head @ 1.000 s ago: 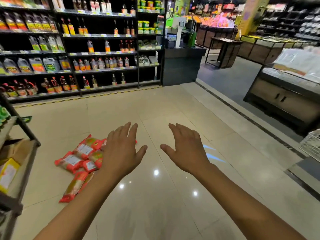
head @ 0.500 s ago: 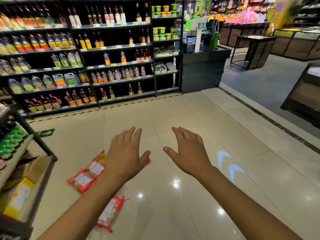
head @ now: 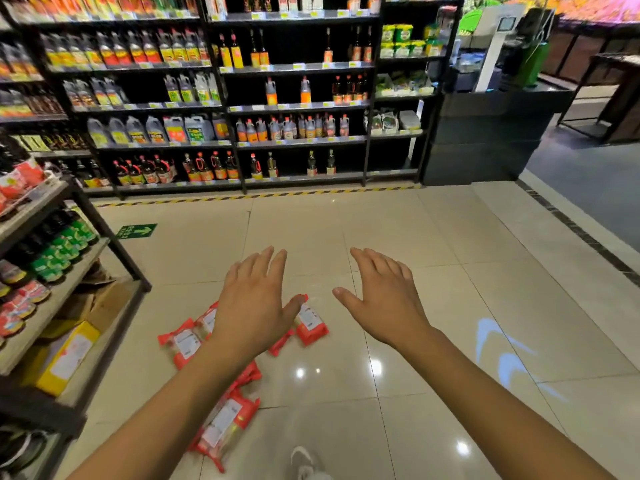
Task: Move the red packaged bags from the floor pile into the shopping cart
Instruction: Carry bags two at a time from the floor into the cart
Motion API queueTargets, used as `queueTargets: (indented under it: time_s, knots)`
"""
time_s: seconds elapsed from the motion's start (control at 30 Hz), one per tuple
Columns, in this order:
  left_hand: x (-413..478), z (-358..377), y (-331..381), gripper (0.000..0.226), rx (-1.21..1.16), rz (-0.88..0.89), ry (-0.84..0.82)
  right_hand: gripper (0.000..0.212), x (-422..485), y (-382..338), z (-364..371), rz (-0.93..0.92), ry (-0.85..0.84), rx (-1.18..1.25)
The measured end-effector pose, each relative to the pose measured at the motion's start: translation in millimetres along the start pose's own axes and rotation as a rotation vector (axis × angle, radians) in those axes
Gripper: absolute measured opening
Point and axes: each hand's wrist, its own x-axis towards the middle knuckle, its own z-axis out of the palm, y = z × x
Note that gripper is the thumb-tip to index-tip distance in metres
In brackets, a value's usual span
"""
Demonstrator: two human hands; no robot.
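Several red packaged bags point(head: 310, 323) with white labels lie scattered on the glossy tiled floor, under and around my left arm. One long bag point(head: 223, 422) lies nearest me, low in the frame. My left hand point(head: 254, 303) hovers palm down above the pile, fingers spread and straight, holding nothing. To the right of the bags my right hand point(head: 384, 299) is stretched out the same way, also empty. No shopping cart is in view.
A low shelf rack point(head: 114, 244) with bottles, packets and a yellow box point(head: 67, 358) stands at the left. Tall bottle shelves point(head: 298, 105) line the back. A dark counter point(head: 485, 133) stands at the back right. My shoe point(head: 304, 460) shows at the bottom.
The view has swung left and I have stepped closer to the bags, which now lie beneath my left arm. Both hands stay outstretched and empty.
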Motion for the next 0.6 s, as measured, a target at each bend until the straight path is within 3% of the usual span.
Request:
queueTargets:
  time_s: [0.33, 0.6]
  knots:
    - [159.7, 63.5, -60.0, 0.081, -0.062, -0.087, 0.003, 0.074, 176.3, -1.4, 29.0, -0.065, -0.07, -0.15]
    - [229.5, 96.8, -115.8, 0.08, -0.034, -0.191, -0.047, 0.074, 295.7, -18.3, 72.2, -0.16, -0.139, -0.141]
